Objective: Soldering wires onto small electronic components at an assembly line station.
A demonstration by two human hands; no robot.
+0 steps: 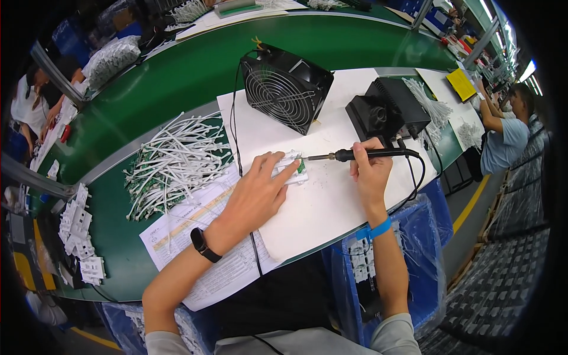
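My right hand (373, 174) grips a soldering iron (344, 155) by its black handle, and the metal tip points left. That tip is at a small green circuit board (301, 167), which sits in a white plastic part (302, 178). From the left, my left hand (253, 188) lies over this part and holds it down on the white board (322, 219) with its fingertips; the index finger reaches the circuit board's edge. The hand hides part of the plastic part. Whether the tip touches the board, I cannot tell for sure.
A black fan (284, 89) with a wire grille stands beyond my hands. Black soldering station boxes (390, 109) stand right of it. White cables (171, 163) lie heaped at left, beside a printed sheet (195, 260). Blue-lined bins (423, 260) flank my lap. Another person (506, 139) sits at right.
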